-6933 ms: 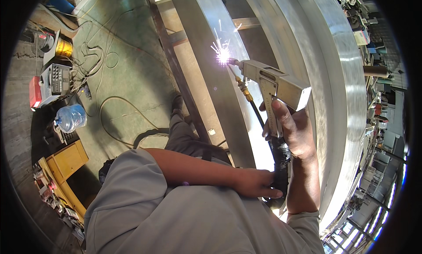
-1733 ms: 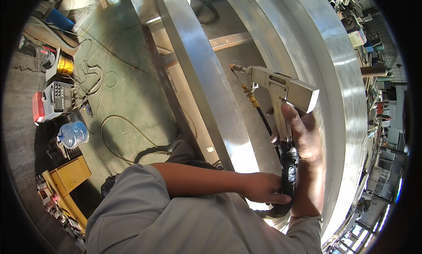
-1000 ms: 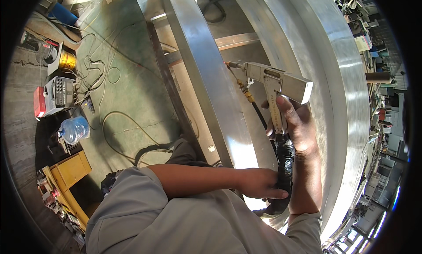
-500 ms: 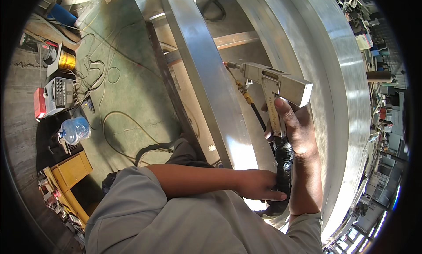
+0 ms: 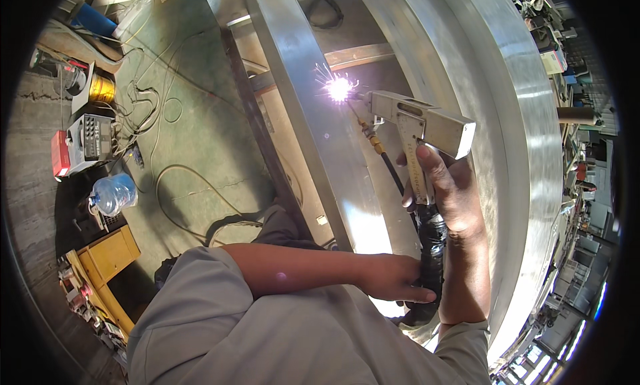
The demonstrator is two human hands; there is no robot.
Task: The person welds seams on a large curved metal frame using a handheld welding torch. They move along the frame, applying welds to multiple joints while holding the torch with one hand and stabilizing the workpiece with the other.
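Note:
My right hand (image 5: 453, 192) is wrapped round the handle of a silver pistol-shaped welding gun (image 5: 437, 126), thumb on its near side. The gun's nozzle points left at the edge of a long shiny metal beam (image 5: 300, 72). A bright white-violet arc (image 5: 339, 89) with flying sparks hides the nozzle's tip and the spot on the beam. Beneath the nozzle runs a thin wire feed with a brass fitting (image 5: 375, 142) and a black hose. My left hand (image 5: 395, 278) is closed on the black-taped cable (image 5: 433, 252) below the handle; some of its fingers are hidden.
Large curved metal rings (image 5: 493, 118) rise close on my right. Hoses and cables lie across the green floor (image 5: 193, 118) at left. Beyond them stand a grey machine (image 5: 90, 144), a wire spool (image 5: 101, 88), a water bottle (image 5: 115, 195) and a yellow cabinet (image 5: 110, 257).
A bright arc with sparks has lit at the nozzle, where only a small reddish glow showed before. Both hands and the welding gun have stayed almost in place.

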